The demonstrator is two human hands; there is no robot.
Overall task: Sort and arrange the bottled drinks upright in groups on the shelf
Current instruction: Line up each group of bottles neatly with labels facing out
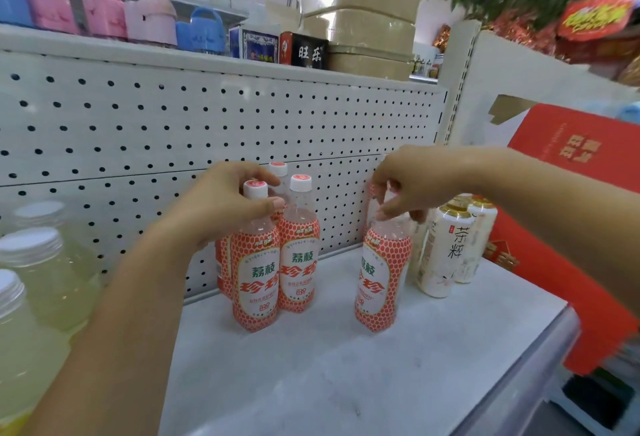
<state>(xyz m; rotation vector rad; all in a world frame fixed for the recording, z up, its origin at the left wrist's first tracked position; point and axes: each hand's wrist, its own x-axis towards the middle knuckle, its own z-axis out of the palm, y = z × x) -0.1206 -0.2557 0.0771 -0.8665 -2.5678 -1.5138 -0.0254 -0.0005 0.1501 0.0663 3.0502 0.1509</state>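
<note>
Several red-and-white lychee drink bottles stand upright on the white shelf [346, 366]. A group of them [298, 262] is at the middle near the pegboard. My left hand [221, 207] curls around the neck of the front-left bottle [254, 279] in that group. A little to the right, my right hand [408, 186] grips the top of a separate lychee bottle [381, 279], hiding its cap; another red bottle shows behind it. White tea bottles [446, 252] stand upright at the right.
Pale yellow drink bottles with silver caps [31, 279] crowd the left edge. The pegboard back wall [173, 123] rises behind. A red box [571, 144] leans at the right. Coloured baskets and boxes sit on the upper shelf [138, 47].
</note>
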